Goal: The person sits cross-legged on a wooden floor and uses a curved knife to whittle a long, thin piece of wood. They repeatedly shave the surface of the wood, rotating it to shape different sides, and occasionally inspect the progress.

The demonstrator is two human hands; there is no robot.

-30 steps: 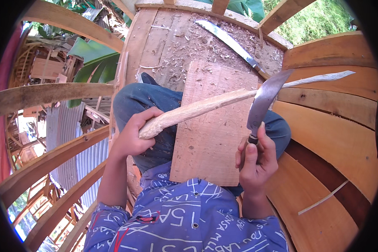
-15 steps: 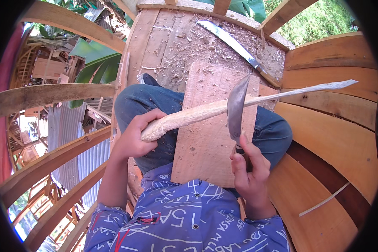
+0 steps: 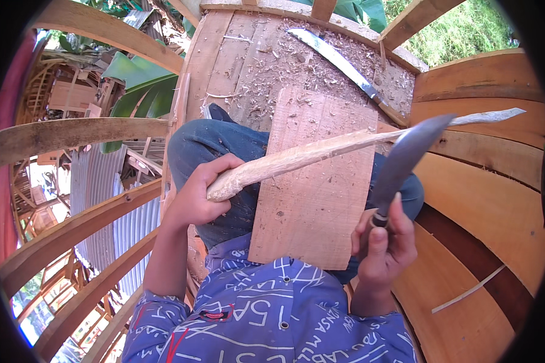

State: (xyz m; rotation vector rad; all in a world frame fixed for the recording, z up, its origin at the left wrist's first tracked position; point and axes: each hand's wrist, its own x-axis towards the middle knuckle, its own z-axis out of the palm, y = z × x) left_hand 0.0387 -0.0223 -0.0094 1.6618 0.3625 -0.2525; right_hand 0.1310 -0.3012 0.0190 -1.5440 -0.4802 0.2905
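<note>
Stick (image 3: 303, 155) slants across the view above a board (image 3: 312, 224), its thick end low at the left and its thin, pale tip high at the right. The left hand (image 3: 201, 192) is clenched around the thick end. The right hand (image 3: 386, 245) grasps a knife (image 3: 401, 168) by its handle. The curved blade points up and to the right, crossing in front of the stick's thin part; whether the two touch, I cannot tell. The board rests on the person's lap, over blue jeans (image 3: 218, 145), its near edge by the blue shirt (image 3: 266, 317). Beyond it, a machete (image 3: 333, 58) lies on the plank floor (image 3: 215, 57) among shavings (image 3: 271, 68), handle toward the right. Planks (image 3: 484, 162) form the wall at the right, and rails (image 3: 72, 137) run along the left, with a green leaf (image 3: 142, 85) and corrugated sheets (image 3: 95, 206) outside them.
</note>
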